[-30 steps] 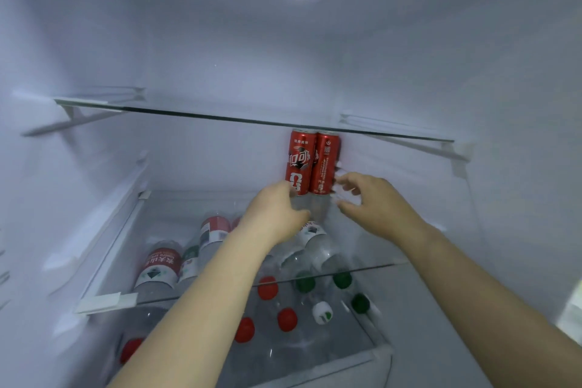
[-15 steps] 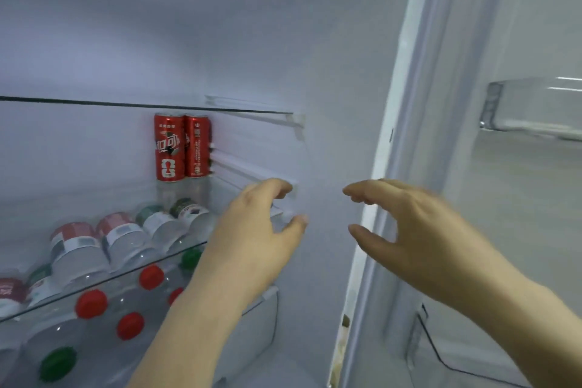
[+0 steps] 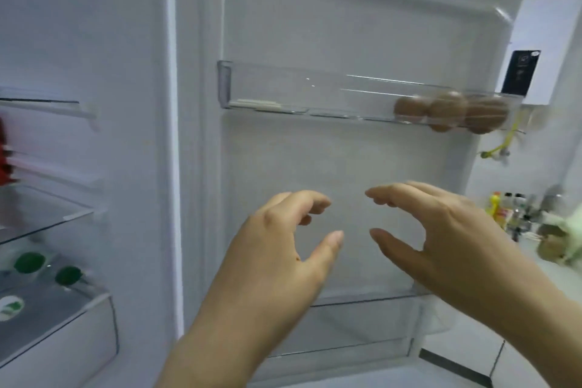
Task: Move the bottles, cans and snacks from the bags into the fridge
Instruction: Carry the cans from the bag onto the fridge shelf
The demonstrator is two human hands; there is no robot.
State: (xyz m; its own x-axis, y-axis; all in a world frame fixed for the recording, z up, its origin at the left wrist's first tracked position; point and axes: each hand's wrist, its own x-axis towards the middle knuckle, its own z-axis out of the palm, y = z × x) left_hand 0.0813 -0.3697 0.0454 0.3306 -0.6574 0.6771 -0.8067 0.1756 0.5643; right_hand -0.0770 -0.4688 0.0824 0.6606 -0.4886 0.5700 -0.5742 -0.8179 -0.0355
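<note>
Nothing is being held by left hand (image 3: 277, 249) or right hand (image 3: 441, 230), fingers (image 3: 311, 202) relaxed apart; bottles (image 3: 30, 263) already shelved, further fetching judged pending.

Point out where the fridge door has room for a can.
Upper door shelf: bare from its left wall to the eggs, which crowd its right end. Lower door shelf, where visible, looks bare too.

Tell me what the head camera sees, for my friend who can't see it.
Both hands are empty: the left hand and the right hand hover, fingers loosely curled, before the open fridge door. Brown eggs sit in its clear upper shelf.
</note>
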